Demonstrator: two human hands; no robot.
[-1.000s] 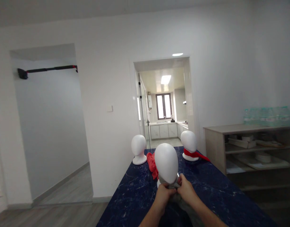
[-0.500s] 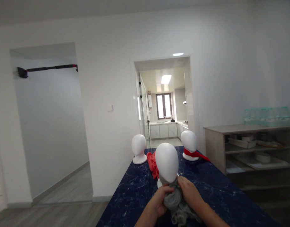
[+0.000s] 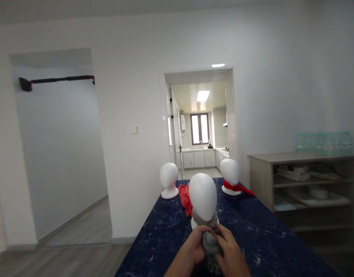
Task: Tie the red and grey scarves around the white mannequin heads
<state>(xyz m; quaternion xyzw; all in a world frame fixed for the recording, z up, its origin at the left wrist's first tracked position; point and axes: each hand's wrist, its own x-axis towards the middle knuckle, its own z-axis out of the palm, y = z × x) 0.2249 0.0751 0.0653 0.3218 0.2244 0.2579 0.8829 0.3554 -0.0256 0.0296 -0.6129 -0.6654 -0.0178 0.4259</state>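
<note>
A white foam mannequin head [image 3: 203, 196] stands upright at the near part of the table, a grey scarf [image 3: 210, 242] wrapped around its neck and bunched at the front. My left hand [image 3: 195, 242] grips the scarf just below the chin, thumb on top. On the other side, the fingers of my right hand [image 3: 227, 244] are closed on the same cloth, close to the left hand. The scarf's lower end hangs between both hands, partly hidden by them.
On the dark blue marbled table [image 3: 165, 227], a bare white head [image 3: 169, 179] stands back left, beside a crumpled coral-red cloth [image 3: 185, 199]. Back right, another head [image 3: 230, 172] wears a red scarf [image 3: 233, 187]. Right of the table, a shelf unit [image 3: 261, 169] carries water bottles [image 3: 323, 143].
My right hand has shifted down and inward on the grey scarf, its fingers now over the bunched front. The scarf is gathered more tightly between my hands. My left hand stays nearly in place.
</note>
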